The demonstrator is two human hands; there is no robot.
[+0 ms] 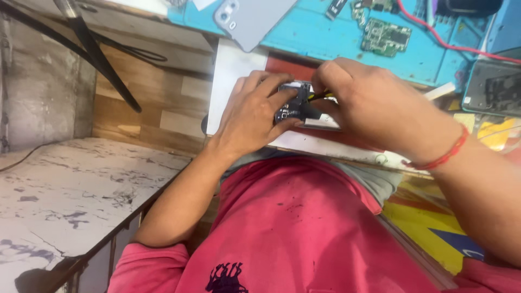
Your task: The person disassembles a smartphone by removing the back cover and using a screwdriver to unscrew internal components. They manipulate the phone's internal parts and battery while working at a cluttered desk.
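So the big thing here is the worktop (244,59), with a blue rubbery mat (325,38) laid across its far side and a white sheet at the near edge where the work is going on. On the mat's far left there's a grey phone back cover with camera cutouts (247,19), and toward the far right a green circuit board (386,37) with a red wire (434,38) trailing past it. The person in the pink shirt (293,228) is hunched right over the near edge. The left hand (252,116) comes up from below with the wrist bent back, fingers curled over the top of a small dark phone part with a black camera-module end (293,106), its grip closed round the piece, held just above the white sheet. The right hand (369,108), red thread band at the wrist (442,154), reaches in from the right, knuckles up, fingertips pinched shut on a thin yellow-and-black tool (320,95) whose tip meets the part. Can't tell exactly what the tip is touching, the fingers hide it. If you ask me, doing this well means bracing both wrists on the worktop edge, keeping the part pinned flat, and applying light pressure so the tip doesn't skate.
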